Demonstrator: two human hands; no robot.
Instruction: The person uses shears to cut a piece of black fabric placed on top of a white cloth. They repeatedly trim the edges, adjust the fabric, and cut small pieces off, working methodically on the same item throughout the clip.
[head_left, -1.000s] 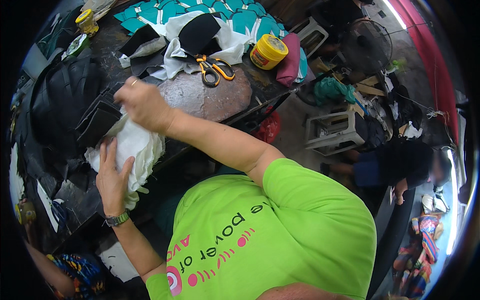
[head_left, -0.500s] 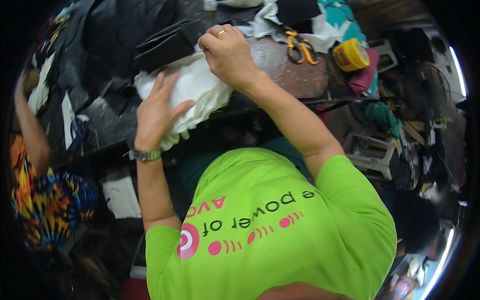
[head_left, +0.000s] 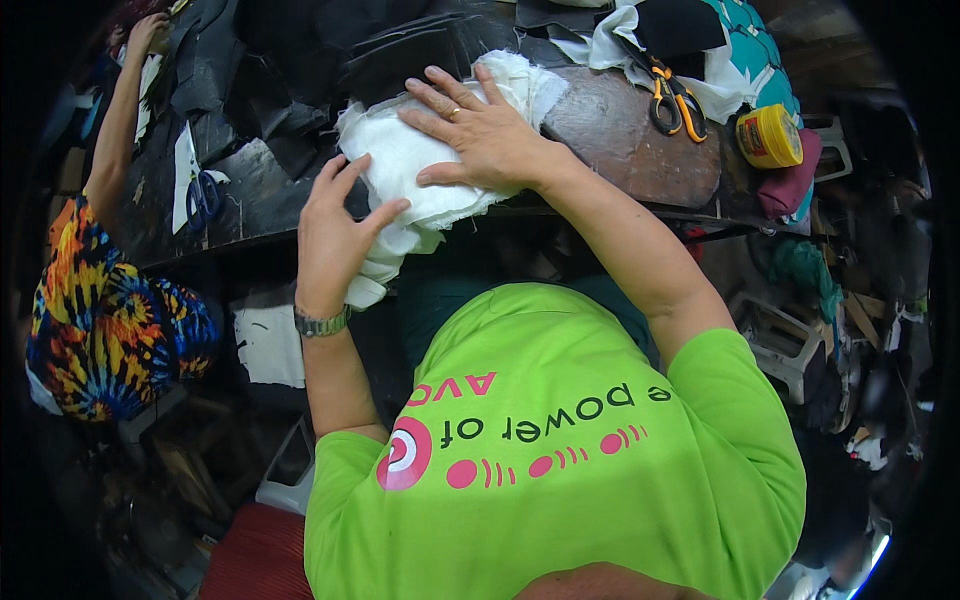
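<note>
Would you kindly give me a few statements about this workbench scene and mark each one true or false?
1. The right hand lies flat on the white cloth. True.
2. The left hand holds the orange-handled scissors. False: it rests on the cloth's near edge; the scissors lie untouched on the bench.
3. A yellow tape roll sits on the right of the bench. True.
4. The left wrist is bare. False: it wears a wristwatch.
5. A second person in a tie-dye shirt is at the left. True.
</note>
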